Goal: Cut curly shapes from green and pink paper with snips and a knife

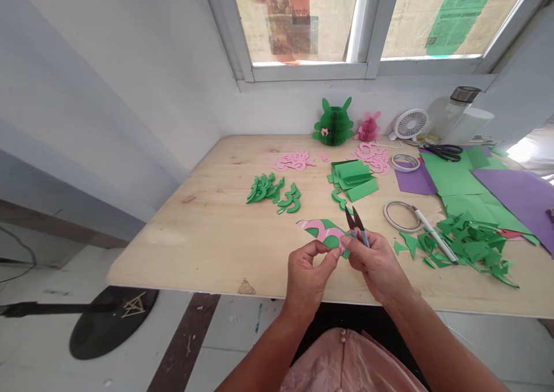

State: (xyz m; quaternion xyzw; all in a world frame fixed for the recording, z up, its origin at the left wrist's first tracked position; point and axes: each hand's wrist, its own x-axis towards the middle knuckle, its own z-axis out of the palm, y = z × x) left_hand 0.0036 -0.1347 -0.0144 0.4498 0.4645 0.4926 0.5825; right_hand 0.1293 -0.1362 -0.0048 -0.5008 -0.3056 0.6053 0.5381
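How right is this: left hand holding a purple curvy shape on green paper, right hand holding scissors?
Not quite: the curvy shape is pink, not purple, in the head view. The left hand holds it on green paper, and the right hand holds scissors.

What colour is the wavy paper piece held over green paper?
The wavy paper piece is pink with pale patches; head view shows it best.

Soft, bright daylight from the papered window [335, 34], white glare far right, stretched wide-angle edges.
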